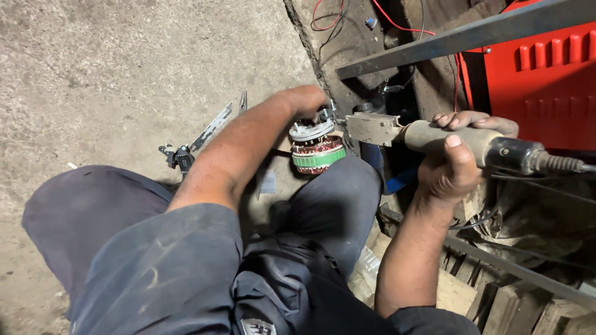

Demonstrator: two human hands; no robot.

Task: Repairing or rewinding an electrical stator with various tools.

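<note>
Gripping a grey power tool [434, 138] in a closed right hand [453, 164], a seated worker steadies a copper-wound stator [318, 152] (resting at the knee) with the left hand [304, 102], fingers curled over it; a firm hold and square tool contact seem wise; pliers [208, 133] lie on the concrete floor [124, 62].

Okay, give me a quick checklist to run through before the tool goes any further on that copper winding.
1. Left hand steadying the copper winding: ok.
2. Right hand wrapped around the power tool: ok.
3. Tool head against the winding: cannot tell, the contact is hidden.
4. Cable free behind the handle: ok.
5. Pliers on the floor away from both hands: ok.
</note>
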